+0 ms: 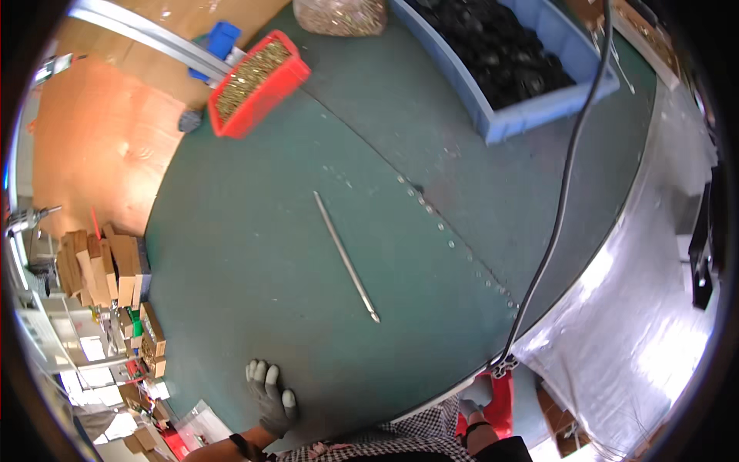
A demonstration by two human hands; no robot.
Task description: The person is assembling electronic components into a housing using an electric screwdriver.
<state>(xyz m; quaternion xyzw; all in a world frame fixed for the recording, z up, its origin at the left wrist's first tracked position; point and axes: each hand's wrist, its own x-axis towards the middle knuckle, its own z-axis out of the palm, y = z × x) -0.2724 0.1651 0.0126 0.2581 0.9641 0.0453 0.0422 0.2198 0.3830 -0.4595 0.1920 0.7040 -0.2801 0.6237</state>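
Note:
My left hand (271, 394), in a grey glove with pale fingertips, lies on the green tabletop (231, 269) near its front edge. Its fingers are stretched out and nothing is in them. Beyond it, in the middle of the table, rests a long thin metal rod (346, 258) with a narrowed tip at its near end. My right hand (471, 408), gloved too, is down past the table edge at a red container (500, 404). Its fingers are blurred and partly hidden, so what it touches or holds does not show.
A red bin (265, 102) of small brass-coloured parts and a blue crate (531, 115) of black parts stand at the back. Between them sits a clear bag (339, 17) of small parts. A dark cable (566, 192) hangs on the right. Small rings (441, 226) line a table seam.

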